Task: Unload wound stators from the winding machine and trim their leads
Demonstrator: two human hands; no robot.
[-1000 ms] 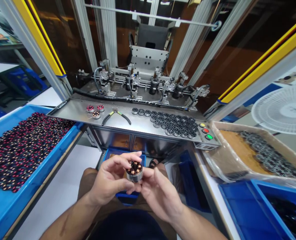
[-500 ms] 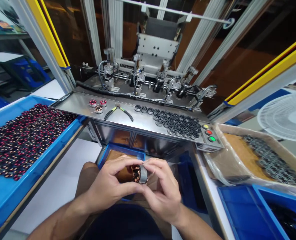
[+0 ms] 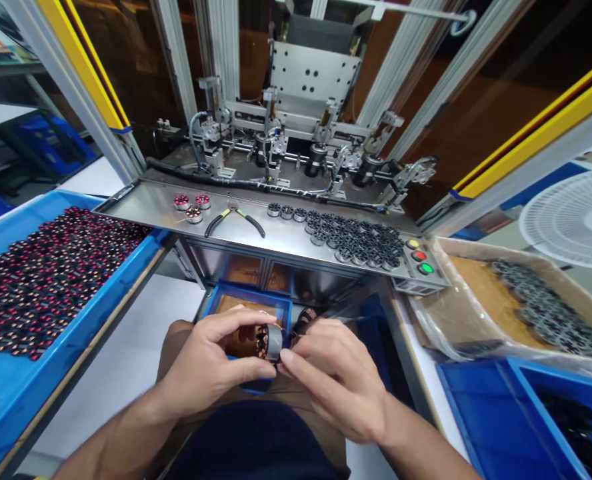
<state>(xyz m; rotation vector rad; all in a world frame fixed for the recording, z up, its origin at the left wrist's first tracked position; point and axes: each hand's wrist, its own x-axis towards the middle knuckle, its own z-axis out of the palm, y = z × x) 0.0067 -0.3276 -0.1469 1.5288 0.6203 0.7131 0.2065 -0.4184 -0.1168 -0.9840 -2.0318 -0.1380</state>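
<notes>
1. The left hand (image 3: 203,363) holds the wound ring (image 3: 275,342) between thumb and fingers, its copper face turned left, on the near side of the worktop (image 3: 276,243).
2. The right hand (image 3: 346,380) has its fingers bunched narrow at the ring's right side; whether they pinch anything cannot be told.
3. The step in hand seems to be handwork on that side; the next move calls for a steady left hold and a light right touch.
4. Beyond, pliers (image 3: 219,219) lie spread between three coils (image 3: 193,214) and many dark rings (image 3: 349,233).
</notes>
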